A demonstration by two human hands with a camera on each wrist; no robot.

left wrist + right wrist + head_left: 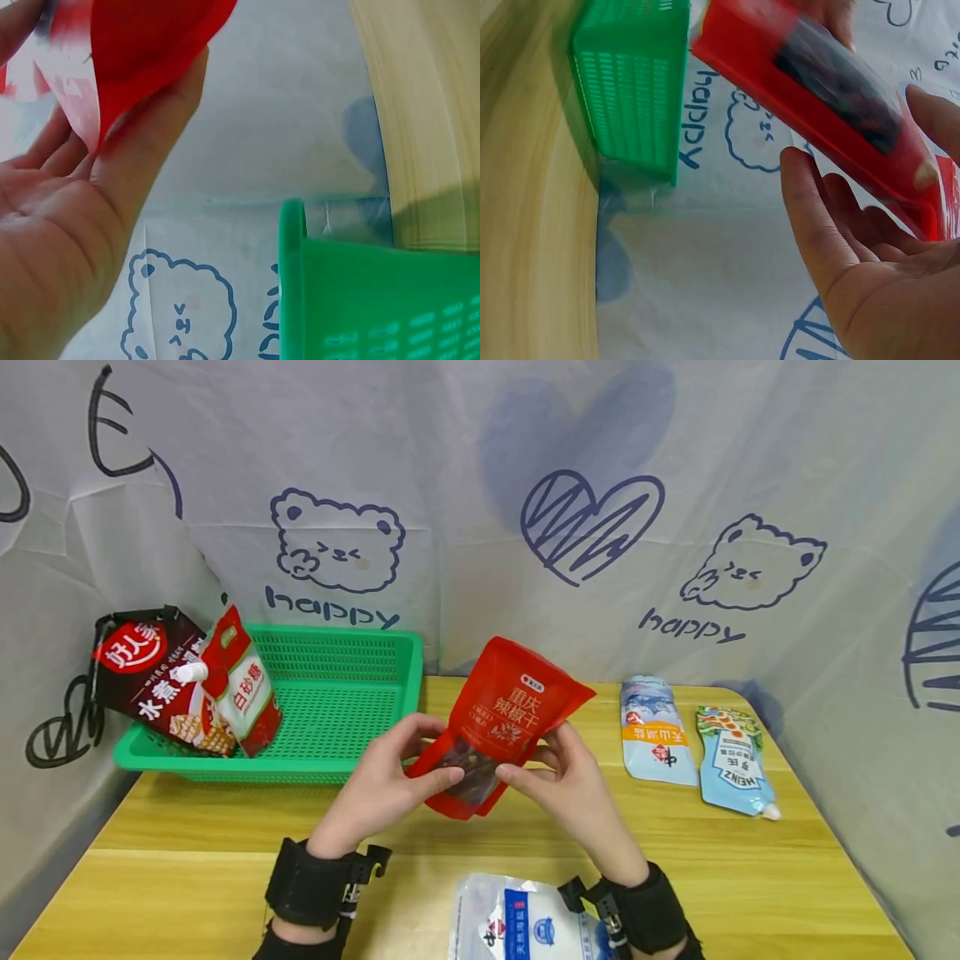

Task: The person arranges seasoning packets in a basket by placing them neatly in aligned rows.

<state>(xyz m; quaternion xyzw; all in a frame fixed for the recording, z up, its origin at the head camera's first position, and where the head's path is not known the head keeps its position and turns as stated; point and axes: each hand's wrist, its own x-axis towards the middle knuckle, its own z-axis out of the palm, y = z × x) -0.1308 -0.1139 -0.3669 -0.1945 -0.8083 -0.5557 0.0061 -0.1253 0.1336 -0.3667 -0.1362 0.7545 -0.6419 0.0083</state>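
Observation:
Both hands hold a red pouch of dried chili (504,693) above the table, tilted, its dark contents showing through a window near the bottom. My left hand (393,781) grips its left side, thumb on the front by the window and fingers behind. On the other side my right hand (562,777) pinches the lower right edge with its thumb in front. In the left wrist view the pouch (150,52) lies against the left fingers (161,127). The right wrist view shows the pouch (832,97) above the right palm, between thumb and fingers.
A green basket (345,768) at the left holds a dark red seasoning bag (150,668) and a red-white sugar pouch (243,685). At the right lie a blue-white salt pouch (656,735) and a Heinz pouch (735,764). A white-blue salt bag (525,922) lies at the front.

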